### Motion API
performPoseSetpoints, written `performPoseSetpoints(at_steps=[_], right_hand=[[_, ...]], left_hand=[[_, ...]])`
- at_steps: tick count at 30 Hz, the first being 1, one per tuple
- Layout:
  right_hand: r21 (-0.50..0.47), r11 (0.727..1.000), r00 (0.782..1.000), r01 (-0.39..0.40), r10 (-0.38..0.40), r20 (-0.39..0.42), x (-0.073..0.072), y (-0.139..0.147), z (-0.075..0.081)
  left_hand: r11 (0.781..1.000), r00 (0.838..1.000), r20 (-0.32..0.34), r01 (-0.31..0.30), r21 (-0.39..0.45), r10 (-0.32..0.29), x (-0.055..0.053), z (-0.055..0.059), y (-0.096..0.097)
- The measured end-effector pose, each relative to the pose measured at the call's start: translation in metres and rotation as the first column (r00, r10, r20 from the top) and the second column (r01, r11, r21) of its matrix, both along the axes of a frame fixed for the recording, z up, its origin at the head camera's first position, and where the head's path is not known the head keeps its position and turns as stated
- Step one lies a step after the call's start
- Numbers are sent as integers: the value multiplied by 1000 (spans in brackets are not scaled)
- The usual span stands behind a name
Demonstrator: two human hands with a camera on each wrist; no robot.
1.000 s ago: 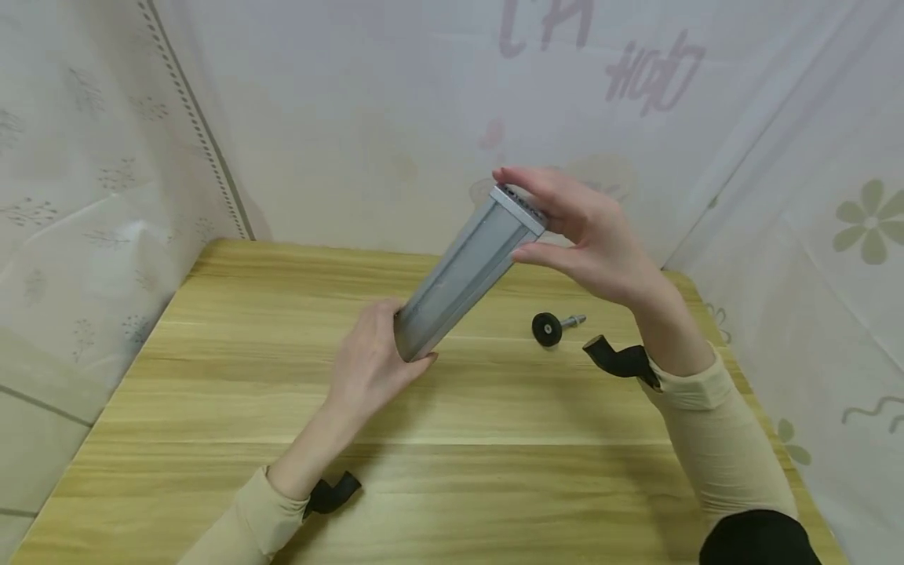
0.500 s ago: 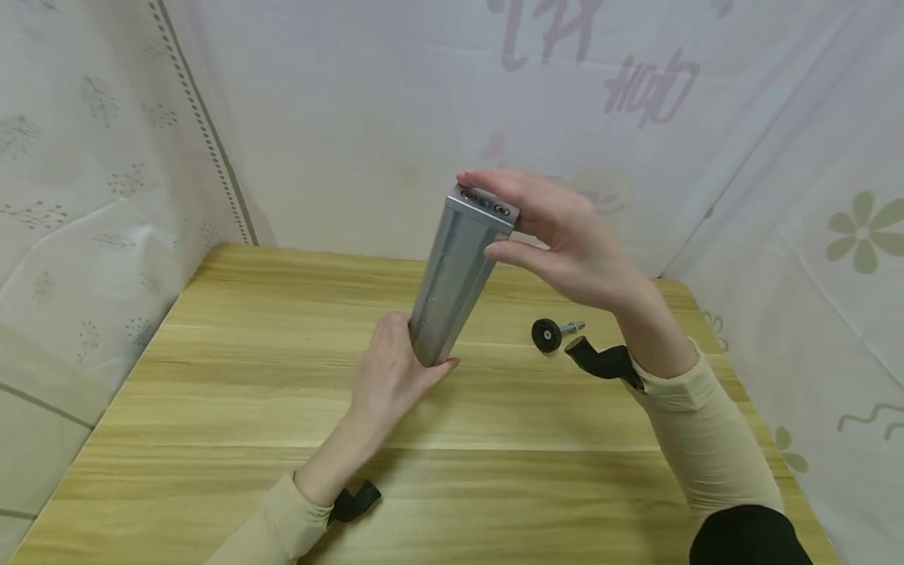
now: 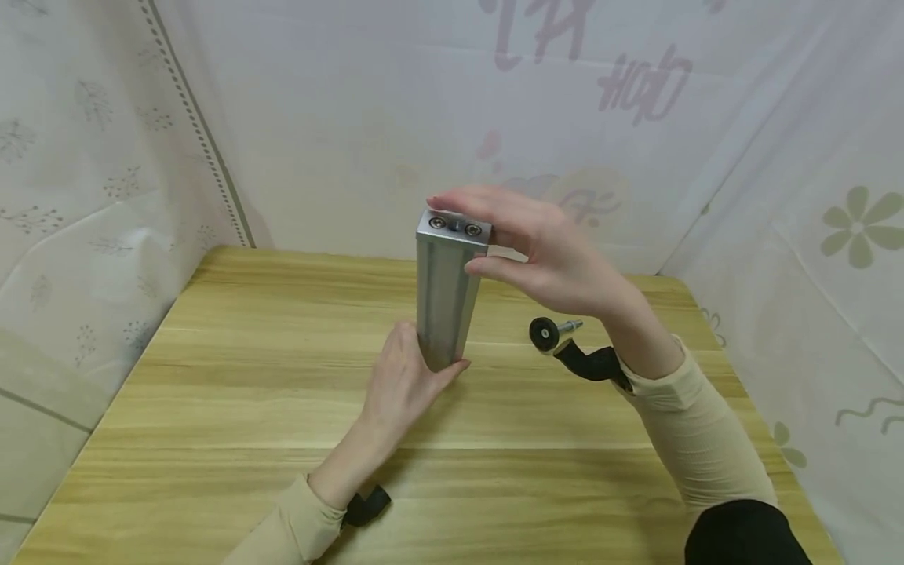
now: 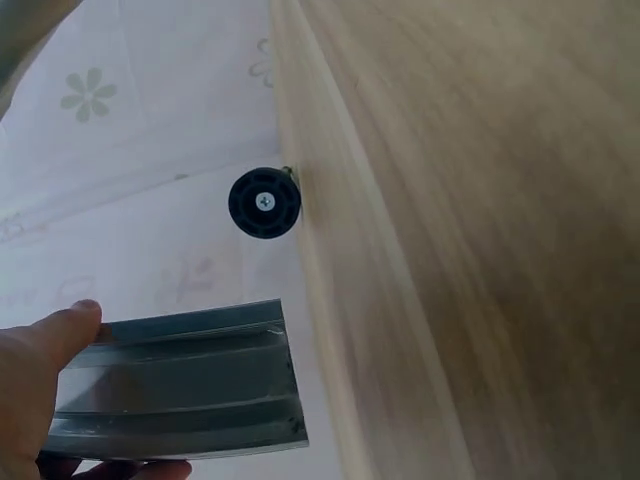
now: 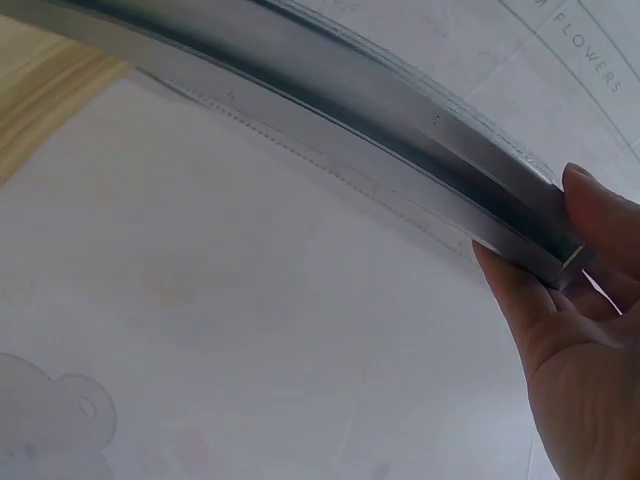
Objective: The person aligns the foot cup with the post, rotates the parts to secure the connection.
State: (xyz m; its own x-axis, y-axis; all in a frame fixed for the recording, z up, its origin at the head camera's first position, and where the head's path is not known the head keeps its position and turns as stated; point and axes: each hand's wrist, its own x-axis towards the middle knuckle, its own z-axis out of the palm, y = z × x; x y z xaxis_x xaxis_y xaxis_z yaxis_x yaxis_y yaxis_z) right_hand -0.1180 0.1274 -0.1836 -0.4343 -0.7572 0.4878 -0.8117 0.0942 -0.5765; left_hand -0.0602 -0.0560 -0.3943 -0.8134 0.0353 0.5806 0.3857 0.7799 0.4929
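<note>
A grey aluminium profile (image 3: 445, 302) stands nearly upright over the middle of the table, its capped top end showing two screws with a hole between them. My left hand (image 3: 404, 373) grips it low down, thumb on the near side and fingers mostly hidden behind. At the top, my right hand (image 3: 547, 253) holds the end between thumb and fingers, the index finger lying along the far edge. Long grooves run down the profile (image 5: 380, 120) in the right wrist view. Its lower end (image 4: 285, 375) shows in the left wrist view; whether it touches the table I cannot tell.
A levelling foot (image 3: 544, 334) with a black round base and a threaded stud lies on the wooden table (image 3: 212, 377), right of the profile and below my right wrist. Patterned fabric walls (image 3: 339, 141) stand behind and at both sides.
The profile has swung from a slant toward upright, its top end moving left and slightly down with my right hand. My left hand has shifted a little right. The levelling foot stays put.
</note>
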Motion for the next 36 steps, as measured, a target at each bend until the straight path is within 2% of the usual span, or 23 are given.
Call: performPoseSetpoints(at_steps=[9,15,23,28,36], right_hand=[[1,999,998,-34,34,52,1,2,-7],[-4,999,999,-36,36,40,-3,3,-13],[-80,995,994,-67,73,86,-17,4,-19],[-140,986,981,-86,108,160,-31,5,-23],[-170,984,965,-60,100,240,-51,8,-30]], left_hand=[[1000,1000,-15,12,-5,-13,5,-5,-1],[1000,1000,-5,18,-5,-18,1,-8,0],[999,999,4,34,-7,-34,-15,-8,-2],[998,998,2,62,2,-62,-28,-8,-3],[998,998,18,60,15,-60,-45,-11,-1]])
